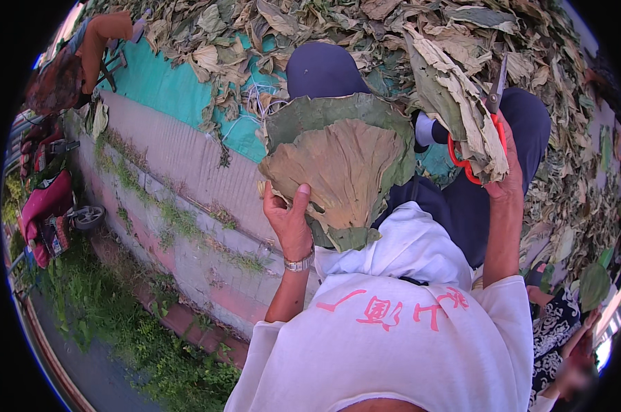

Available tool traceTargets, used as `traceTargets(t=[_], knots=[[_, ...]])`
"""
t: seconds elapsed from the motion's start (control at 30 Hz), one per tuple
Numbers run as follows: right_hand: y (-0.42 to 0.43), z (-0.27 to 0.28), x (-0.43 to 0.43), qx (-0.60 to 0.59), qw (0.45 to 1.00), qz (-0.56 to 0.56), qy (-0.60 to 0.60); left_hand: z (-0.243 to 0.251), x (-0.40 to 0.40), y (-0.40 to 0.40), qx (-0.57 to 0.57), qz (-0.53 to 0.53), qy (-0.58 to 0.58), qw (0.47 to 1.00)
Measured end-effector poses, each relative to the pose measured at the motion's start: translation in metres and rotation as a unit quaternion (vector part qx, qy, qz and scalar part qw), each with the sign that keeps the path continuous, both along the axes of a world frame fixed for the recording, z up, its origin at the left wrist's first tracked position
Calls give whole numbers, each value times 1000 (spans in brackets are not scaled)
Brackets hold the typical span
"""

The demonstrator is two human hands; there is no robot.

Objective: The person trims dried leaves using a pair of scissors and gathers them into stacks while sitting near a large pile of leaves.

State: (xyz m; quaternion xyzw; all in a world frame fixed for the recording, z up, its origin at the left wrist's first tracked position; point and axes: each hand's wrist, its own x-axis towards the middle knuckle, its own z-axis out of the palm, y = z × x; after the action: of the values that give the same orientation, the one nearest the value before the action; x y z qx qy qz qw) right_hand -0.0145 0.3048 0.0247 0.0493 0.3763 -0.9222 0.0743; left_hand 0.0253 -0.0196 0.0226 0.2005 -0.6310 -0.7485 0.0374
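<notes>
A broad dried leaf [341, 165], brown in the middle with a grey-green layer behind it, is spread above my lap. My left hand [292, 219] pinches its lower left edge, thumb on the front. In my right hand [506, 170] are scissors with red handles [462, 162], blades pointing up and away from me. The same hand also grips a folded bundle of dried leaves [452, 100], which passes by the scissor handles. Part of the scissors is hidden behind this bundle.
Dried leaves [573, 206] lie heaped ahead and to the right. A green tarp [161, 77] and loose white string [261, 98] show at the left. Beyond a weedy curb [187, 221] stands a parked scooter [50, 216]. Other people sit at the upper left [102, 41] and lower right [557, 329].
</notes>
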Motion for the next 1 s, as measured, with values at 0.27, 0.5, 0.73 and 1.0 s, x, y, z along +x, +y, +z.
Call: traceTargets(t=[0.27, 0.5, 0.73, 1.0], knots=[[24, 22, 25, 84, 992, -93, 7, 19, -25, 31, 119, -58, 45, 990], [56, 84, 53, 34, 966, -251, -60, 66, -31, 88, 263, -135, 75, 953], [112, 104, 93, -25, 969, -234, 79, 94, -7, 149, 315, -252, 70, 912], [101, 96, 94, -81, 958, -272, 47, 8, -15, 146, -114, -249, 90, 957]])
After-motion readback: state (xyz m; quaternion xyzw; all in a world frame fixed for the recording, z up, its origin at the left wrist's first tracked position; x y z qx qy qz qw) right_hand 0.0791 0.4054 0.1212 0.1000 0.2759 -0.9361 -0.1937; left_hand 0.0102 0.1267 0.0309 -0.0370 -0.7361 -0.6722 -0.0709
